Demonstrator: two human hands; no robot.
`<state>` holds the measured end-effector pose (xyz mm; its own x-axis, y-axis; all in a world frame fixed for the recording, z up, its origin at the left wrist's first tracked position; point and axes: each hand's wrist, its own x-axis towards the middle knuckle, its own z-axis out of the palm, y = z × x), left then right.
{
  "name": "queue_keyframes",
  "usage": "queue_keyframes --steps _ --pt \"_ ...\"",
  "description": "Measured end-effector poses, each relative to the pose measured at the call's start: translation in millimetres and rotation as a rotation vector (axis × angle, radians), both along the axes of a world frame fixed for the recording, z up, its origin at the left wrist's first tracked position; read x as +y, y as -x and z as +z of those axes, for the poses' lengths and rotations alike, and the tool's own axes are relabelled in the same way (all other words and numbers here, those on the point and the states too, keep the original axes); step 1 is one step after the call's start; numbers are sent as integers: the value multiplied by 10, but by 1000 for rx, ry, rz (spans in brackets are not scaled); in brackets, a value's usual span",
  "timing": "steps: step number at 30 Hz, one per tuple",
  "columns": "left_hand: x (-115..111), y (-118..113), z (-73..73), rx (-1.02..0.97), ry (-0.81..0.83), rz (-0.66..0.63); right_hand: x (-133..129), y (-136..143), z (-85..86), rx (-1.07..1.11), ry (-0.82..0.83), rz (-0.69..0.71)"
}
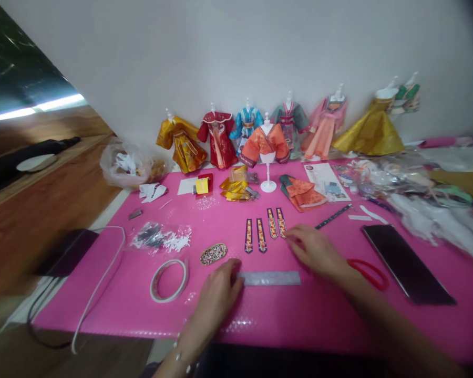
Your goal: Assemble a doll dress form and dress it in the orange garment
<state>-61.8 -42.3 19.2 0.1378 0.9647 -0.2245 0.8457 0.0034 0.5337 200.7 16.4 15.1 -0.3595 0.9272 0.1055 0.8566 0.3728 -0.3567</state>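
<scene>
My left hand (219,290), low centre in the frame, is loosely curled with its fingertips at the left end of a flat grey strip (271,278); whether it grips or merely rests there, I cannot tell. My right hand (313,248), right of centre, is half curled, fingertips at the lower end of the rightmost patterned strip (281,221); I can't tell if they pinch it. Four such strips lie in two pairs mid-frame on the pink bench (299,331). I judge I'm lining these up; the next move calls for a light fingertip nudge, keeping them parallel.
</scene>
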Motion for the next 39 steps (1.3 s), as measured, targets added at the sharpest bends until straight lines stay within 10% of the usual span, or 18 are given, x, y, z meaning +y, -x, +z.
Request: queue_keyframes --steps 7,16,24,31,39 --pt "-227 108 32 -32 -50 98 788 615 48 -122 104 -29" --pt "-382 199 -6 -250 -186 134 802 678 18 34 160 -33" --pt "-259 -39 21 -493 -438 121 231 563 228 495 153 -56" --pt "-549 -462 1 -473 -731 -133 -707 609 391 920 347 -110" --pt "-807 -576 -149 -520 -692 -218 -1341 368 192 952 377 -285"
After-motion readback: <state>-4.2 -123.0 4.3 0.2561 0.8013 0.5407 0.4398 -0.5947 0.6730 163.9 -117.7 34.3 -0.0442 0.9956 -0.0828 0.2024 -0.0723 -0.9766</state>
